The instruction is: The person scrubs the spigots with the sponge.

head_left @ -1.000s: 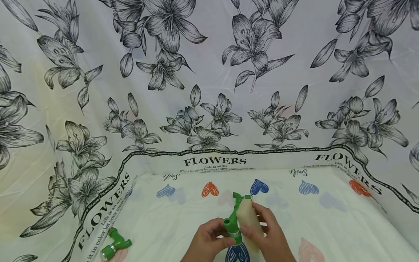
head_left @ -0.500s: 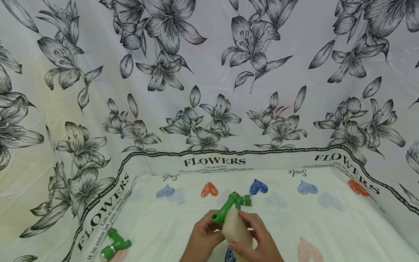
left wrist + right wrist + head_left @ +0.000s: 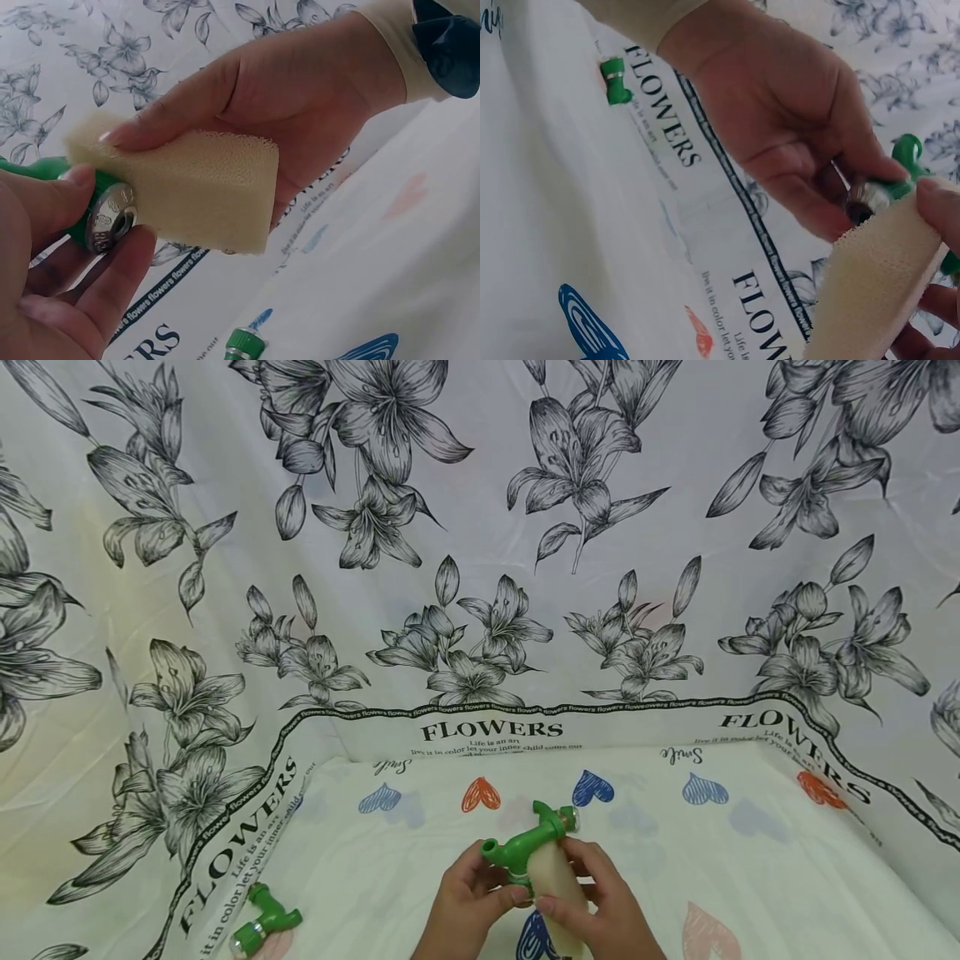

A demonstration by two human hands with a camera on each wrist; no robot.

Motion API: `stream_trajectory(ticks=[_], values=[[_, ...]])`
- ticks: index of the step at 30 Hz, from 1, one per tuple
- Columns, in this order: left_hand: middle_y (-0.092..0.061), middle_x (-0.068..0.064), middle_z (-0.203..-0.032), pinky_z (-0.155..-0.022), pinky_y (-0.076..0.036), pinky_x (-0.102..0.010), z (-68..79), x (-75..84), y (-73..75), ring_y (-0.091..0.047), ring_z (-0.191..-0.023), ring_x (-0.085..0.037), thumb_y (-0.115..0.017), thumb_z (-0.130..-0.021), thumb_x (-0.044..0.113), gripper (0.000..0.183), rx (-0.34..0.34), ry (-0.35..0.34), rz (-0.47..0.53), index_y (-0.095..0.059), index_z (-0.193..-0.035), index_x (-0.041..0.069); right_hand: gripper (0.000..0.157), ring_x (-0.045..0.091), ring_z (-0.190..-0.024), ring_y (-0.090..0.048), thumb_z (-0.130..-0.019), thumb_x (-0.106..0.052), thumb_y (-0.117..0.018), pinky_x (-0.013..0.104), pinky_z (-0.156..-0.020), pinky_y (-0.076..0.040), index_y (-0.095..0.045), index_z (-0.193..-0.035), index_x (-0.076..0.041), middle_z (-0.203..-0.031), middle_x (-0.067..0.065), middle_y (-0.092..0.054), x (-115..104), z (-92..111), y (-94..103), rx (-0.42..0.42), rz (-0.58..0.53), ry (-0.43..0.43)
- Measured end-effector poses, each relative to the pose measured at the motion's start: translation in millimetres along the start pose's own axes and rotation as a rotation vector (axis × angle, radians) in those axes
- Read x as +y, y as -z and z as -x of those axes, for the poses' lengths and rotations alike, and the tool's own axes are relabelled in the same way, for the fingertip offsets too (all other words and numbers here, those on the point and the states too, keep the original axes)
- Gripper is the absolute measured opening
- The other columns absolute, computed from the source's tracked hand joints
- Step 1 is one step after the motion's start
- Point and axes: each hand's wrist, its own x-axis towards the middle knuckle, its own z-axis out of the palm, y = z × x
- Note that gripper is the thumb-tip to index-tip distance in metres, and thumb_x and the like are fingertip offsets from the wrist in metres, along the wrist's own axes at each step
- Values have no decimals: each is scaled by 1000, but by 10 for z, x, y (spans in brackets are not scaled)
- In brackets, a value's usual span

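Observation:
In the head view, my left hand (image 3: 468, 897) grips a green tap (image 3: 523, 847) by its metal-collared end, low over the cloth. The silvery collar (image 3: 112, 219) shows between thumb and fingers in the left wrist view. My right hand (image 3: 609, 906) holds a cream sponge block (image 3: 557, 881), thumb on the near side. The sponge lies against the tap's side and covers part of it. Porous faces of the sponge (image 3: 881, 289) show in the right wrist view.
A second green tap (image 3: 266, 917) with a metal collar lies on the cloth at the left. White cloth (image 3: 795, 877) printed with hearts covers the surface. Behind and at the sides hangs a flower-printed curtain (image 3: 480, 535).
The tap has turned in my left hand, its spout end first swinging left and its body now slanting up to the right. The sponge has shifted left, then back right along it.

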Motion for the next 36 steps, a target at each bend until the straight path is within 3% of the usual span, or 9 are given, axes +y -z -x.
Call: stream_trajectory(ticks=[6, 12, 19, 24, 31, 36], values=[[-65, -23, -129, -95, -62, -49, 14, 8, 20, -72, -115, -35, -76, -105, 10, 47, -78, -22, 7, -57, -146, -3, 53, 28, -118, -60, -99, -25, -84, 36, -92, -58, -63, -147, -17, -134, 4, -60, 47, -53, 60, -13, -36, -56], [-65, -22, -128, -95, -62, -49, 10, 0, 28, -72, -115, -33, -74, -106, 10, 44, -88, -25, -8, -58, -145, -3, 52, 30, -119, -60, -100, -25, -82, 35, -92, -58, -62, -147, -14, -135, 8, -60, 53, -44, 56, -20, -42, -62], [-69, -21, -123, -92, -63, -48, -40, -59, 44, -75, -109, -30, -78, -103, 11, 41, 2, -31, -35, -64, -139, -4, 56, 30, -113, -63, -101, -17, -79, 35, -84, -62, -58, -153, -11, -136, 14, -58, 38, 48, -27, -52, -63, 5], [-71, -19, -126, -91, -64, -46, -57, -81, 34, -75, -109, -30, -81, -101, 13, 41, 67, -17, -39, -70, -138, 0, 56, 31, -111, -62, -98, -17, -82, 35, -83, -62, -61, -150, -14, -136, 14, -57, -2, 79, -70, -41, -86, 5], [-68, -12, -133, -89, -64, -37, -67, -91, 11, -73, -104, -30, -88, -95, 14, 44, 131, -80, -165, -75, -136, 8, 54, 32, -110, -62, -96, -15, -85, 34, -84, -61, -63, -145, -12, -133, 13, -59, 0, 81, -114, -27, -91, 14], [-71, -16, -124, -90, -64, -41, -68, -61, 2, -73, -103, -29, -88, -94, 11, 42, 115, -6, -50, -72, -131, 1, 56, 31, -111, -63, -96, -20, -86, 35, -85, -60, -60, -145, -11, -129, 12, -61, 19, 49, -97, -21, -56, -3]])
